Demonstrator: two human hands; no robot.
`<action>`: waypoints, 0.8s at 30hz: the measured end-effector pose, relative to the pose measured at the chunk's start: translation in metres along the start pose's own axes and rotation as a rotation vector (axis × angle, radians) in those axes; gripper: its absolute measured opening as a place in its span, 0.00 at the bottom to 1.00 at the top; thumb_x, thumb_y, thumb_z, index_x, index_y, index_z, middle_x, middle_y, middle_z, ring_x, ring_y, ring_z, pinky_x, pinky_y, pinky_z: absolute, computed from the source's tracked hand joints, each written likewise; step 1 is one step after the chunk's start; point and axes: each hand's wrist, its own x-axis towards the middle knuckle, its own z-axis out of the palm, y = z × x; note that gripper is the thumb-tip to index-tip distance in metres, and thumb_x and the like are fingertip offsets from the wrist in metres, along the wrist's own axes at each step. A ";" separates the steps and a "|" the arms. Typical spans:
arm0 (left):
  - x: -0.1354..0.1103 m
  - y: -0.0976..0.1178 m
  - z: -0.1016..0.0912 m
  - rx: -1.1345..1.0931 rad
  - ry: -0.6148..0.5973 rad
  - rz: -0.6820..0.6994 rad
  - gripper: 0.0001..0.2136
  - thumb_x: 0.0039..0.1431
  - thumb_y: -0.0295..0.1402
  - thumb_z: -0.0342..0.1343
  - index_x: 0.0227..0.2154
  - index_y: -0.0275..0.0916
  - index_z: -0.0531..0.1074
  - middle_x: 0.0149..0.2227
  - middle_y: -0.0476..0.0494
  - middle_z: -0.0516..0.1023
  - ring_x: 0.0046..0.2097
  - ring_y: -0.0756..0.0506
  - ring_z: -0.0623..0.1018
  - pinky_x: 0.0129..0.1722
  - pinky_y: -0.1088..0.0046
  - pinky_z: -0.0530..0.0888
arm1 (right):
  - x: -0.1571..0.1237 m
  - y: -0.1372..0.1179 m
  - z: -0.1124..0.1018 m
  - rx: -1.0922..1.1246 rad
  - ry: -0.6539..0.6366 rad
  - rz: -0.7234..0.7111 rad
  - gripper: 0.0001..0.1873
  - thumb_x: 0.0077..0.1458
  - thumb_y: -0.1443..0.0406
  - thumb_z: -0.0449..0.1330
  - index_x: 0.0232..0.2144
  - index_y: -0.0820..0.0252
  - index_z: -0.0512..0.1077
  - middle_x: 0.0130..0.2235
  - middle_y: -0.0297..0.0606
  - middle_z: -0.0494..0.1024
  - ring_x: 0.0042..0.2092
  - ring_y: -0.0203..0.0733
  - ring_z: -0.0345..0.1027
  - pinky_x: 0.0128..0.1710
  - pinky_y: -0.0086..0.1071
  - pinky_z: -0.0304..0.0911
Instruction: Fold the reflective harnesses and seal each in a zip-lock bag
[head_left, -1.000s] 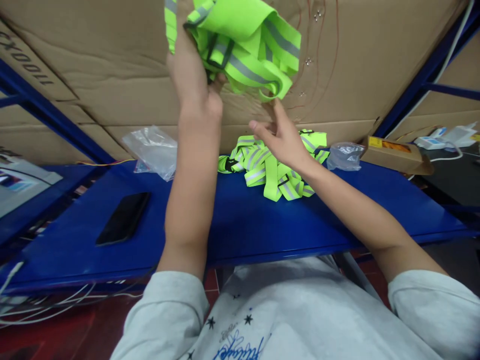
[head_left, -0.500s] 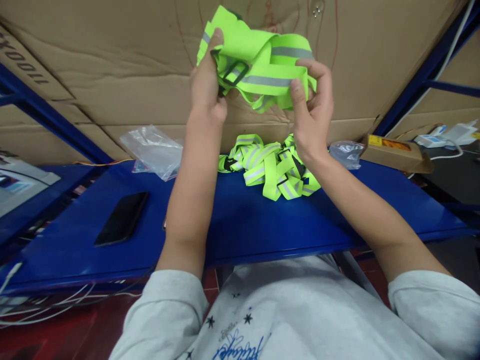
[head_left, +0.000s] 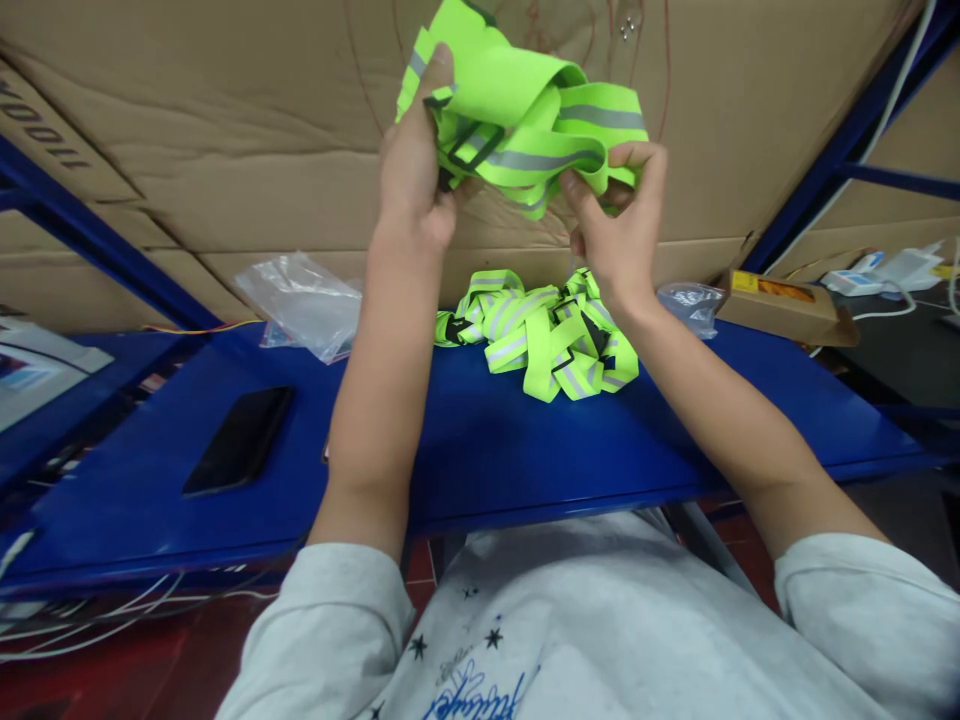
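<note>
A neon-yellow reflective strap (head_left: 525, 90), looped over itself, with grey stripes and a black buckle, is held up in front of the cardboard. My left hand (head_left: 416, 155) is closed round its left end, thumb in front; the other fingers are mostly hidden behind the strap. At the right end, my right hand (head_left: 619, 215) pinches the loops between thumb and fingers. Below both hands, a tangled pile of similar reflective straps (head_left: 540, 335) with black fittings lies on the blue table (head_left: 495, 460).
Left on the table lie a clear plastic bag (head_left: 304, 300) and a black phone (head_left: 240, 440). To the right are another clear bag (head_left: 690, 305) and an open cardboard box (head_left: 784, 305). A large cardboard sheet (head_left: 247, 130) stands behind, between blue metal posts.
My right hand has shifted its pinch a little lower and inward on the strap, whose right-hand loops now bend and spread more. My left hand keeps its hold.
</note>
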 end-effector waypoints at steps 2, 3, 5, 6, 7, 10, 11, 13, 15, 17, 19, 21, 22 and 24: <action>-0.002 -0.005 0.004 0.063 0.043 0.009 0.09 0.72 0.41 0.55 0.47 0.43 0.73 0.43 0.55 0.83 0.52 0.49 0.77 0.58 0.65 0.73 | 0.002 -0.010 -0.002 0.141 0.179 0.076 0.23 0.67 0.46 0.53 0.57 0.44 0.50 0.53 0.38 0.71 0.44 0.38 0.66 0.36 0.34 0.71; -0.002 -0.009 0.006 0.100 0.054 0.027 0.10 0.69 0.43 0.58 0.46 0.44 0.74 0.42 0.55 0.83 0.52 0.47 0.78 0.56 0.64 0.75 | 0.003 -0.016 -0.003 0.165 0.254 0.085 0.24 0.65 0.51 0.57 0.55 0.44 0.50 0.56 0.40 0.70 0.49 0.39 0.68 0.41 0.35 0.73; -0.002 -0.016 0.007 0.172 0.058 0.058 0.14 0.61 0.50 0.62 0.42 0.48 0.75 0.44 0.54 0.84 0.53 0.43 0.79 0.53 0.60 0.76 | 0.004 -0.027 -0.007 0.109 0.312 0.049 0.26 0.62 0.58 0.59 0.56 0.45 0.50 0.63 0.43 0.66 0.58 0.43 0.66 0.53 0.41 0.73; -0.001 -0.020 0.006 0.203 0.054 0.055 0.16 0.56 0.53 0.63 0.42 0.52 0.76 0.45 0.54 0.84 0.56 0.40 0.78 0.52 0.59 0.77 | 0.005 -0.032 -0.008 0.069 0.333 0.032 0.26 0.62 0.59 0.59 0.56 0.46 0.49 0.65 0.45 0.64 0.61 0.44 0.65 0.56 0.43 0.71; -0.001 -0.023 0.006 0.233 0.046 0.039 0.18 0.52 0.55 0.64 0.42 0.56 0.77 0.45 0.55 0.84 0.59 0.38 0.77 0.51 0.58 0.77 | 0.006 -0.034 -0.010 0.040 0.357 0.014 0.26 0.63 0.60 0.59 0.56 0.46 0.48 0.65 0.47 0.64 0.62 0.45 0.64 0.58 0.44 0.70; 0.001 -0.026 0.004 0.316 0.049 -0.012 0.24 0.45 0.57 0.65 0.48 0.67 0.77 0.45 0.56 0.85 0.65 0.35 0.73 0.52 0.55 0.78 | 0.010 -0.034 -0.014 0.004 0.438 -0.076 0.25 0.63 0.62 0.58 0.55 0.49 0.47 0.63 0.51 0.62 0.61 0.45 0.66 0.61 0.41 0.69; 0.001 -0.025 0.004 0.340 0.063 -0.008 0.24 0.45 0.57 0.65 0.48 0.68 0.77 0.45 0.57 0.85 0.65 0.35 0.73 0.52 0.54 0.78 | 0.011 -0.032 -0.015 -0.036 0.473 -0.104 0.24 0.64 0.63 0.56 0.54 0.51 0.47 0.61 0.53 0.63 0.58 0.44 0.67 0.60 0.40 0.69; 0.001 -0.023 0.004 0.385 0.106 0.010 0.22 0.44 0.57 0.64 0.45 0.66 0.78 0.47 0.57 0.85 0.65 0.33 0.74 0.51 0.52 0.78 | 0.010 -0.029 -0.018 -0.157 0.543 -0.152 0.19 0.63 0.68 0.50 0.52 0.53 0.47 0.56 0.53 0.65 0.55 0.43 0.68 0.58 0.40 0.70; 0.001 -0.021 0.005 0.400 0.137 0.013 0.21 0.43 0.58 0.65 0.42 0.64 0.79 0.47 0.58 0.85 0.64 0.33 0.74 0.51 0.52 0.78 | 0.007 -0.029 -0.022 -0.275 0.565 -0.191 0.19 0.60 0.72 0.46 0.52 0.54 0.51 0.53 0.52 0.66 0.55 0.45 0.68 0.58 0.41 0.69; 0.002 -0.021 0.004 0.393 0.134 0.004 0.21 0.43 0.57 0.66 0.42 0.62 0.79 0.47 0.58 0.84 0.63 0.33 0.74 0.52 0.51 0.78 | 0.001 -0.034 -0.026 -0.373 0.528 -0.187 0.21 0.59 0.71 0.47 0.54 0.50 0.56 0.55 0.51 0.66 0.59 0.49 0.68 0.58 0.44 0.70; 0.003 -0.024 0.003 0.378 0.113 0.006 0.21 0.43 0.57 0.66 0.42 0.61 0.79 0.46 0.56 0.84 0.62 0.32 0.76 0.52 0.51 0.78 | -0.003 -0.041 -0.029 -0.447 0.484 -0.135 0.22 0.61 0.68 0.49 0.56 0.45 0.59 0.57 0.48 0.66 0.59 0.51 0.68 0.57 0.46 0.72; 0.004 -0.027 0.003 0.369 0.092 0.012 0.21 0.45 0.57 0.64 0.43 0.60 0.79 0.45 0.54 0.85 0.59 0.32 0.78 0.50 0.51 0.79 | -0.001 -0.048 -0.033 -0.435 0.505 -0.114 0.22 0.63 0.66 0.49 0.58 0.44 0.58 0.59 0.49 0.65 0.58 0.50 0.69 0.57 0.45 0.73; 0.004 -0.029 0.003 0.370 0.077 0.011 0.21 0.45 0.57 0.63 0.43 0.61 0.79 0.45 0.54 0.85 0.58 0.33 0.78 0.48 0.52 0.79 | 0.002 -0.050 -0.035 -0.376 0.539 -0.131 0.22 0.64 0.65 0.49 0.59 0.46 0.56 0.60 0.50 0.63 0.59 0.48 0.70 0.59 0.44 0.72; 0.004 -0.033 0.005 0.378 0.046 0.002 0.20 0.47 0.57 0.61 0.43 0.61 0.79 0.43 0.54 0.85 0.55 0.33 0.80 0.46 0.53 0.79 | 0.010 -0.052 -0.042 -0.178 0.588 -0.177 0.24 0.63 0.63 0.53 0.60 0.50 0.54 0.62 0.51 0.60 0.63 0.48 0.68 0.63 0.43 0.69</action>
